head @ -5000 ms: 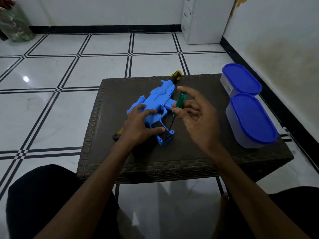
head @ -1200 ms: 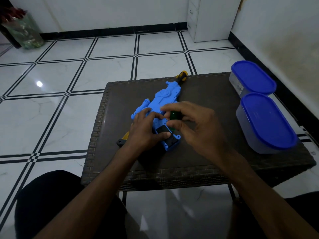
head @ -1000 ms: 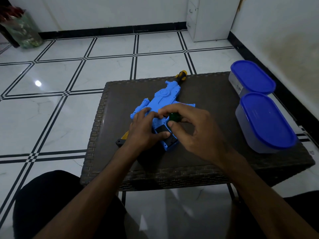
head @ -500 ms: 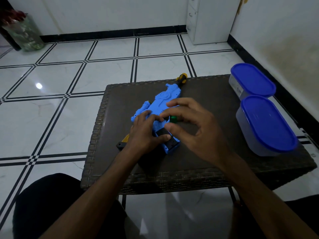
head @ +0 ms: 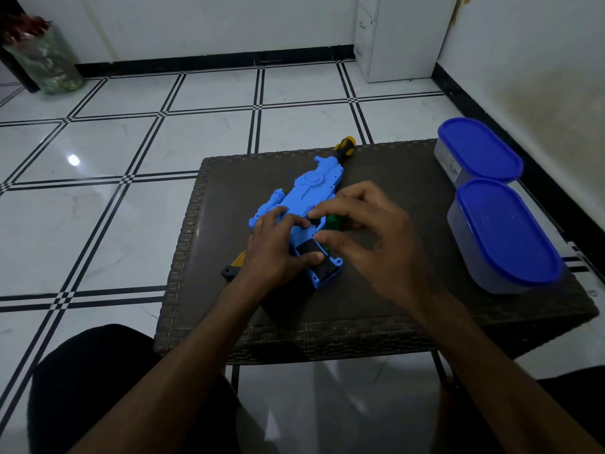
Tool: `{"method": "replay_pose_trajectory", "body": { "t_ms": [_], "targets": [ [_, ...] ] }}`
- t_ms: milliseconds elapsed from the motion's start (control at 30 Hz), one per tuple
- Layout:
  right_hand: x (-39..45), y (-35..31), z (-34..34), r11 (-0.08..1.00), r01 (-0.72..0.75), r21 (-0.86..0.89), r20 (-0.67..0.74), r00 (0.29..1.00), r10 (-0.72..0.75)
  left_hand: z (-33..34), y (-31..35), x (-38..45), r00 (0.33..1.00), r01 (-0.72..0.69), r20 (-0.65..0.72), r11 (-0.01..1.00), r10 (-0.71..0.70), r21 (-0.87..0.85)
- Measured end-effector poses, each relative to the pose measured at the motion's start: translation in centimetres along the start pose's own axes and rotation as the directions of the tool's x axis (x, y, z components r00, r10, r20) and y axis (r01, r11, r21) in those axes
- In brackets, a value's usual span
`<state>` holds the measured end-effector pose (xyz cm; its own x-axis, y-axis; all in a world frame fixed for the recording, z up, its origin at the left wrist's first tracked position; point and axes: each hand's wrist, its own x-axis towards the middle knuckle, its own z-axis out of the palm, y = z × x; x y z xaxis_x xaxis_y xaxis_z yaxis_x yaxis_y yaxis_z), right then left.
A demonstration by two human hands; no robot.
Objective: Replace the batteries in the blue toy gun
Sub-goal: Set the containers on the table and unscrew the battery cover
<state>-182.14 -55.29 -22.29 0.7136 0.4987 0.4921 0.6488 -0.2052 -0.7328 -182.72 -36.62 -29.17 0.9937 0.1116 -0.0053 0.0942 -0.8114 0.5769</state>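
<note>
The blue toy gun lies diagonally on the dark woven table, its yellow-and-black muzzle at the far edge and its grip pointing toward me. My left hand rests on the gun's rear body, thumb laid across the black battery cover on the grip. My right hand hovers over the grip with curled fingers, pinching the green handle of a small screwdriver between forefinger and thumb. The screwdriver's shaft is hidden behind my fingers.
Two clear tubs with blue lids stand along the table's right edge. A white cabinet stands against the far wall, and a wall runs close on the right. My knees sit below the table's near edge.
Five seconds ago the screwdriver stood upright in my raised right hand; it has since dropped low over the grip. Over the last second the fingers have shifted slightly around the handle. The left hand has stayed put.
</note>
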Motion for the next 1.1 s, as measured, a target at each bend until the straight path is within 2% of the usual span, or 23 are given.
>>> {"method": "replay_pose_trajectory", "body": {
  "t_ms": [167,333,533,667,800,967,1100],
  "targets": [
    [0.00,-0.02,-0.15,0.995,-0.051,0.085,-0.010,0.999,0.052,0.09,0.16,-0.18,1.000,0.022,-0.019,0.999,-0.023,-0.027],
    [-0.07,0.11,-0.36,0.999,0.031,0.013,0.031,0.999,-0.031,-0.06,0.21,-0.21,1.000,0.016,-0.019,1.000,-0.017,-0.023],
    [0.09,-0.02,0.16,0.999,0.036,-0.014,0.001,0.999,-0.036,-0.02,0.26,-0.14,1.000,0.023,-0.002,1.000,-0.023,0.000],
    [0.10,-0.31,-0.03,0.999,-0.012,0.052,0.033,0.999,0.010,-0.06,0.29,-0.23,0.999,0.032,-0.004,0.999,-0.032,-0.004],
    [0.01,-0.31,-0.14,0.999,0.035,-0.006,0.070,0.997,-0.035,-0.19,0.29,-0.13,1.000,0.007,-0.003,1.000,-0.007,-0.018],
    [0.01,-0.18,-0.04,1.000,0.017,-0.011,-0.004,1.000,-0.017,-0.09,0.26,-0.16,1.000,0.028,0.000,1.000,-0.028,-0.010],
    [-0.04,-0.22,-0.28,0.998,-0.032,0.059,0.009,0.999,0.032,-0.08,0.36,-0.29,0.999,0.037,-0.006,0.999,-0.037,-0.020]
  ]
}}
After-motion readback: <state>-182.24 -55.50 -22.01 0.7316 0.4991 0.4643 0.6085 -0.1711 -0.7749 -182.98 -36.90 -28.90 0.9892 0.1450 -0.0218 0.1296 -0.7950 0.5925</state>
